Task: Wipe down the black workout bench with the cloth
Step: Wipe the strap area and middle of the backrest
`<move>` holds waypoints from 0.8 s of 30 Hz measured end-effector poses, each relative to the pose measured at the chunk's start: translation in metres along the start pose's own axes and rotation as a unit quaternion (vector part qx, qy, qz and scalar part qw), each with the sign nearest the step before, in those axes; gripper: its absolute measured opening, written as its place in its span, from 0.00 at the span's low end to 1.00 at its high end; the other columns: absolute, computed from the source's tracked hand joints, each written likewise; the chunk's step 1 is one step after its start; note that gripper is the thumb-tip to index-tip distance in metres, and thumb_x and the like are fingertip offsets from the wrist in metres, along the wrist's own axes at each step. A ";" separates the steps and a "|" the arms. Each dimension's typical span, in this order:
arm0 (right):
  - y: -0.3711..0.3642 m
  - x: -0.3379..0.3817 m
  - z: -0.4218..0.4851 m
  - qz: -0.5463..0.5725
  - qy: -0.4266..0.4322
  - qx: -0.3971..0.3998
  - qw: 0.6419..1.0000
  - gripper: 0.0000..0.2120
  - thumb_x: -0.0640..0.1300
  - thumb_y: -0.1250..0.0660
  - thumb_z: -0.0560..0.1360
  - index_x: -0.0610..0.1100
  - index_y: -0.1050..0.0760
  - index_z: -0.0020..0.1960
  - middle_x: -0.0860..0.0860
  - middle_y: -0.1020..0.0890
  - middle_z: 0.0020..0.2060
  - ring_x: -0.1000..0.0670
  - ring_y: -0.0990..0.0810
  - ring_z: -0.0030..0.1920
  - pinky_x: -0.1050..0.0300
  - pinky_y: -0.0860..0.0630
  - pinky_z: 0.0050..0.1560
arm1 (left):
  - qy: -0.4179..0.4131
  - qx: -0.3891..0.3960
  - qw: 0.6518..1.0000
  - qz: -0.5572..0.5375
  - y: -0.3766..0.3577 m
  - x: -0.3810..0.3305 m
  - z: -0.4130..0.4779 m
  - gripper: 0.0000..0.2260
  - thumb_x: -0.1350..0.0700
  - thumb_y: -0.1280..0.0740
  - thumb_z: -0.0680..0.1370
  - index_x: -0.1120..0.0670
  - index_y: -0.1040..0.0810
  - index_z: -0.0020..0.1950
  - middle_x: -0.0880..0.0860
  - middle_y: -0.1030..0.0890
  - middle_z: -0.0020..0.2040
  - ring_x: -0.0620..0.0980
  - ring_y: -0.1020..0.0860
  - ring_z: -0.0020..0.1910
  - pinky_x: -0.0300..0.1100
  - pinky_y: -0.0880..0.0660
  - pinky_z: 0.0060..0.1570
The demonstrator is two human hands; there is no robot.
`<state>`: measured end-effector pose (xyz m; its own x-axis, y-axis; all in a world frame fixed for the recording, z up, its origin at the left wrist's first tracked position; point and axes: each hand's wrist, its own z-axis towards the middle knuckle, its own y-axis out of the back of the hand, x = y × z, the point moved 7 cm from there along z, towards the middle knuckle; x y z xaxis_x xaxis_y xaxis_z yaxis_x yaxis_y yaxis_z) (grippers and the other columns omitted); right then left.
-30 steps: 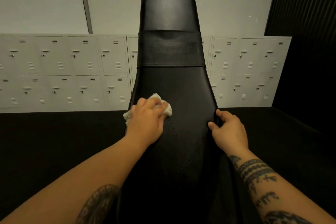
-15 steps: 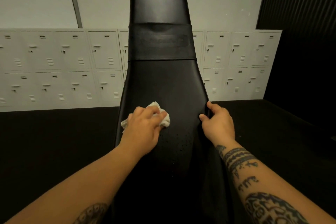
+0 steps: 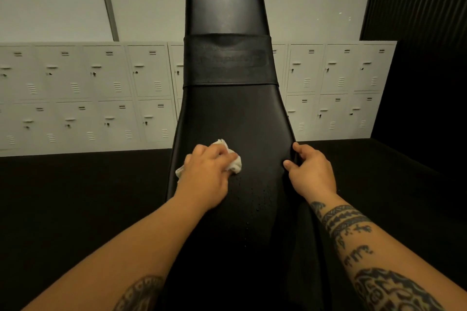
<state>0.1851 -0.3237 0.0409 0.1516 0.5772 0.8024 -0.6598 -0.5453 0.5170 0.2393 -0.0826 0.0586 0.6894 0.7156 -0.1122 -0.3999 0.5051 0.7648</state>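
Lockers [image 3: 83,93]: pale grey doors in two rows, at nine o'clock from the bench; more at three o'clock. Background only, no part in our step.

Left hand [image 3: 206,171]: palm down on the pad, fingers curled over the cloth and pressing it flat against the vinyl. We hold it bunched, not spread.

Cloth [image 3: 233,163]: white, crumpled, showing at twelve and nine o'clock of our left hand, lying on the left half of the pad toward its middle length.

Bench [image 3: 232,118]: black, padded, inclined away from us, its top at twelve o'clock against the wall; a matte band crosses it above the middle. The task's thing fills the centre of view.

Droplets [image 3: 260,197]: small wet beads on the pad at five o'clock from the cloth, between our two hands and trailing toward six o'clock.

Right hand [image 3: 312,171]: gripping the bench's right edge, thumb on top of the pad, fingers wrapped over the side; it holds the bench and nothing else.

Handling note: we judge the wet patch to be the ground to cover next. We would open the cloth out for wider contact, keep even pressure, and run overlapping passes across the pad's width toward six o'clock, bracing with our right hand so that the pad does not rock.
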 end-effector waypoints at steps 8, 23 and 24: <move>-0.001 0.001 0.001 -0.010 0.001 0.000 1.000 0.26 0.48 0.29 0.76 0.55 0.31 0.72 0.51 0.25 0.63 0.49 0.25 0.62 0.51 0.27 0.60 | 0.190 -0.106 0.976 -0.008 0.035 0.080 0.030 0.18 0.53 0.30 0.79 0.48 0.21 0.70 0.50 0.24 0.63 0.55 0.30 0.61 0.50 0.30 0.62; 0.002 0.002 -0.006 -0.007 0.009 0.001 1.000 0.27 0.49 0.28 0.75 0.54 0.30 0.72 0.51 0.24 0.64 0.49 0.25 0.64 0.50 0.27 0.63 | -0.003 -0.037 0.999 0.036 0.007 0.027 -0.005 0.19 0.55 0.29 0.76 0.45 0.20 0.67 0.49 0.24 0.62 0.54 0.29 0.56 0.54 0.26 0.55; 0.001 0.002 -0.007 -0.010 0.010 0.001 1.000 0.27 0.49 0.28 0.75 0.53 0.31 0.72 0.51 0.24 0.65 0.49 0.25 0.64 0.50 0.27 0.63 | 0.040 -0.052 0.997 0.038 0.015 0.044 -0.004 0.19 0.55 0.29 0.76 0.46 0.20 0.67 0.49 0.24 0.62 0.54 0.29 0.56 0.53 0.27 0.57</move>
<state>0.1798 -0.3190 0.0417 0.1487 0.6001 0.7860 -0.6556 -0.5352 0.5327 0.2607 -0.0417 0.0627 0.6058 0.7880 -0.1096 -0.5127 0.4920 0.7036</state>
